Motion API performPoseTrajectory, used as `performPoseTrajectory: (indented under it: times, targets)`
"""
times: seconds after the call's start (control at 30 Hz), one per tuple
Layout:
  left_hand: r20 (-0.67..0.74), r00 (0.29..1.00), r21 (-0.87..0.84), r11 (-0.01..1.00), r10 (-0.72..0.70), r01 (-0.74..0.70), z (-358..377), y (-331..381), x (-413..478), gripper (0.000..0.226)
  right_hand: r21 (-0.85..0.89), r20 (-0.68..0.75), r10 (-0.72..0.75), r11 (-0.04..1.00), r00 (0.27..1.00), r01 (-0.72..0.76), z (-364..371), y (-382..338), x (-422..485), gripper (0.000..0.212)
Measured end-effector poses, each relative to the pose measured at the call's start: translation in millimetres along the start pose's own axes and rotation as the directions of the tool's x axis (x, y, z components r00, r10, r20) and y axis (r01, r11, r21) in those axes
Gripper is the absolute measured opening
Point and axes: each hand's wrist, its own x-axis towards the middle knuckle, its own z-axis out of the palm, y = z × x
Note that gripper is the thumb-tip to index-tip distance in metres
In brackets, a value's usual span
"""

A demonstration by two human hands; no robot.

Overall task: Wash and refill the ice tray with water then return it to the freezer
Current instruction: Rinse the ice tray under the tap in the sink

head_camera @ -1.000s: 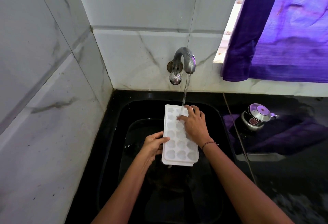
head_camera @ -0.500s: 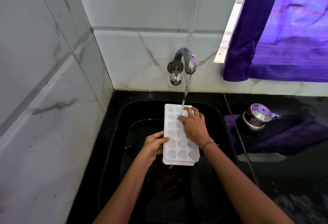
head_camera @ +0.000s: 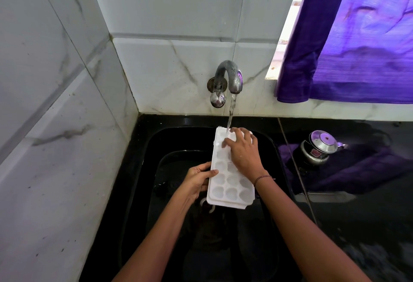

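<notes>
Ice tray (head_camera: 231,179) was over the black sink (head_camera: 143,170), directly below the tap (head_camera: 230,76), its far end under the running stream (head_camera: 230,116). Cavities faced up; it looked doubled at the near edge, possibly sitting in a second tray or base, could not tell.

Progress, as judged: the wash stage was under way. Water was landing on the far cavities and a hand was on them, which reads as rinsing or rubbing, not a settled fill. Whether the near cavities held water could not be made out. Left to do: finish the wash, fill evenly, shut the tap, carry the tray level to the freezer. No freezer in view.

Left hand (head_camera: 197,182) was at the side of the tray away from the pressure cooker (head_camera: 317,149), about midway along its length. Fingers were curled round that long edge, thumb on top of the rim, the rest underneath, holding the tray up off the sink floor.

Right hand (head_camera: 244,152) lay palm-down on the tap end of the tray, fingers spread loosely and pressed flat on the cavities just beside the stream, gripping nothing. Wrist bent slightly, forearm coming in from the cooker side.

Pressure cooker stood on the dark worktop (head_camera: 357,226), well apart from the tray, below a purple curtain (head_camera: 357,47).
</notes>
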Motion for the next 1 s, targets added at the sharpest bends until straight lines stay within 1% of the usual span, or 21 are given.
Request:
performPoseTrajectory:
  times: [0.07,0.17,0.27,0.3,0.4,0.5,0.6,0.67,0.77,0.83,0.9,1.0]
  targets:
    - [0.007,1.0,0.01,1.0,0.002,-0.002,1.7,0.7,0.6,0.033,-0.002,0.01,0.016,1.0,1.0,-0.016,-1.8,-0.5,1.6,0.032]
    - [0.004,1.0,0.013,1.0,0.004,-0.004,0.1,0.6,1.3,0.035,-0.014,0.061,-0.024,1.0,0.998,0.025,-2.0,1.1,1.8,0.035]
    - [0.006,1.0,0.035,0.999,0.003,-0.004,-1.2,-0.5,0.5,0.039,-0.039,0.034,-0.005,0.999,0.999,0.007,-0.7,-2.2,2.0,0.031]
    - [0.007,1.0,0.035,0.999,0.001,-0.002,-1.3,-1.4,0.6,0.039,-0.067,0.049,-0.002,0.998,0.999,0.005,0.7,-5.8,1.4,0.031]
    - [-0.008,1.0,0.014,1.0,-0.012,0.012,-5.7,-3.5,0.3,0.041,-0.087,0.124,-0.029,0.995,0.992,0.04,9.2,-14.3,-1.3,0.043]
    - [-0.009,0.999,0.027,0.999,-0.031,0.031,-12.8,-7.6,-1.7,0.044,-0.087,0.097,-0.005,0.996,0.995,0.013,12.5,-15.2,-0.7,0.035]
    - [-0.007,0.999,-0.011,0.999,-0.042,0.042,-16.4,-9.3,-1.7,0.047,-0.081,0.134,-0.027,0.996,0.991,0.038,16.8,-21.0,-0.5,0.04]
    - [-0.006,0.999,-0.017,0.999,-0.046,0.046,-17.4,-7.7,-2.3,0.048,-0.06,0.127,-0.037,0.997,0.991,0.045,17.2,-20.7,2.0,0.038]
    - [-0.001,0.999,-0.013,0.999,-0.049,0.049,-17.7,-7.0,-3.7,0.049,-0.074,0.114,0.006,0.997,0.993,0.002,17.4,-20.2,4.2,0.035]
    - [-0.03,0.999,-0.033,0.999,-0.042,0.041,-18.3,-7.9,-2.5,0.051,-0.023,0.141,-0.021,0.999,0.99,0.025,21.3,-22.9,3.2,0.038]
    - [-0.071,0.997,-0.032,0.999,-0.027,0.025,-18.6,-9.2,-1.9,0.053,0.083,0.148,-0.065,0.995,0.987,0.054,23.5,-21.9,3.9,0.036]
    - [-0.122,0.992,0.031,0.999,0.016,-0.012,-20.9,-10.3,-4.8,0.051,0.287,0.124,-0.038,0.958,0.992,0.001,28.1,-16.6,3.5,0.028]
